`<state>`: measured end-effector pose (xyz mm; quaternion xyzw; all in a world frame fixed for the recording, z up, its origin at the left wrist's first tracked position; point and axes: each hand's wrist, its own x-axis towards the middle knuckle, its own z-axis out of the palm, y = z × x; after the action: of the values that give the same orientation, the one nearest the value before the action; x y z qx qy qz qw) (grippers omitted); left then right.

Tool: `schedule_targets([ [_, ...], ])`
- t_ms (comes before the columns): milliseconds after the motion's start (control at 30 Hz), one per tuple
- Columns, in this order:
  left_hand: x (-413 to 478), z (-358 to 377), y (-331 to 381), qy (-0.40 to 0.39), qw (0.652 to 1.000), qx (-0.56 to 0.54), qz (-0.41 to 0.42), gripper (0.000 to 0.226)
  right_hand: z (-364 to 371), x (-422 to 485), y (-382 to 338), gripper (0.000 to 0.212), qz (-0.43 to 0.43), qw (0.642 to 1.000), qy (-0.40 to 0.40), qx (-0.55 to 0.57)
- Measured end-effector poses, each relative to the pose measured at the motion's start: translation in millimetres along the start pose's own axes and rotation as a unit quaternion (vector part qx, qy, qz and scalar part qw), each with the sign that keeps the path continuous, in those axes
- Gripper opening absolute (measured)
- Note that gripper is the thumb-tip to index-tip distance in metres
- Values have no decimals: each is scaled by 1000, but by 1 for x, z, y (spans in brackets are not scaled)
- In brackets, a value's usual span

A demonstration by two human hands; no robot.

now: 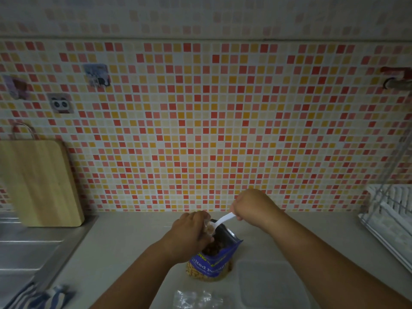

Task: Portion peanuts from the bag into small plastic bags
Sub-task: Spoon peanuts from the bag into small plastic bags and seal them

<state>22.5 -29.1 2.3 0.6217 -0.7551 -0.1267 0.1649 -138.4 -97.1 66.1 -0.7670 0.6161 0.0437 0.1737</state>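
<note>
Mosaic tiles (200, 130) back the pale surface (124, 253); the blue peanut bag (214, 258) stands open at its middle; the left hand (191, 233) pinches a small clear bag (209, 228) over the mouth with curled fingers; the right hand (252, 206) fingers clasp a white spoon (225, 219), bowl at that small bag.

The peanut bag (214, 262) stands mid-table (124, 246), a plastic container (267, 284) just to its right, small plastic bags (196, 298) lying before it. A sink (26, 248) lies left, with a cutting board (40, 181) behind it against the wall (223, 130). A dish rack (390, 224) stands far right.
</note>
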Motion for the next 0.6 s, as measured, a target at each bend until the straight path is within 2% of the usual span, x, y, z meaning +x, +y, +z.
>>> schedule_targets([
  [67,1,3,3,14,1000,-14,2,49,-3,-15,-8,26,-54,996,73,12],
  [200,0,9,3,44,991,-123,-21,46,-21,-48,-36,24,-143,981,110,-78],
  [333,-4,7,1,73,952,-292,-50,33,-43,-74,-36,28,-201,942,228,-140],
  [433,-13,-2,-4,88,915,-383,-94,32,-45,-74,-23,23,-172,929,312,-99],
  [500,-19,-6,-6,97,877,-458,-104,33,-31,-68,-16,26,-128,948,277,-87],
  [600,-26,-10,-3,104,800,-583,-95,33,16,-57,-12,29,-100,974,166,-118],
])
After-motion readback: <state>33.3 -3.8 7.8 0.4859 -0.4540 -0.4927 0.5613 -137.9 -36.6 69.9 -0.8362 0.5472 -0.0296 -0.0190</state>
